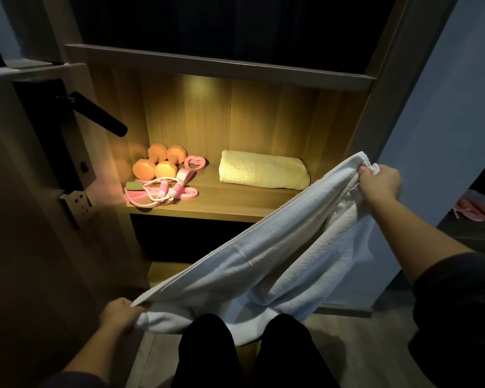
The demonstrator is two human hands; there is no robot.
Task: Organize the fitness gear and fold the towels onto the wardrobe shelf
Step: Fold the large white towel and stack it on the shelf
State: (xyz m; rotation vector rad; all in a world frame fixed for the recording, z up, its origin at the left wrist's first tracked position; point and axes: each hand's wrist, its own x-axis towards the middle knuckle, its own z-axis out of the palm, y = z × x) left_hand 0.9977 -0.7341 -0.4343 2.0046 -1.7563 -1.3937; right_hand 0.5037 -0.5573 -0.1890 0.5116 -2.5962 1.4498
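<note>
Warm light is falling on the shelf [235,204], where a yellow towel [263,170] is lying crosswise. We are stretching a white towel [263,261] diagonally before it, left hand [121,315] gripping its low end, right hand [380,182] its high end.

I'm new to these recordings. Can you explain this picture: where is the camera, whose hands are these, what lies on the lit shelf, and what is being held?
There is no machine here. A person wears a camera on the head, so this single view looks forward and down at their own arms and dark trousers. The left hand grips one end of a white towel low down, near the knees. The right hand pinches the other end higher up, so the towel hangs stretched between them in front of the wardrobe. On the lit shelf, two dumbbells that look orange lie at the left, with a pink jump rope in front of them. A folded towel, yellowish in this light, lies at the right. The white towel is not yet on the shelf.
</note>
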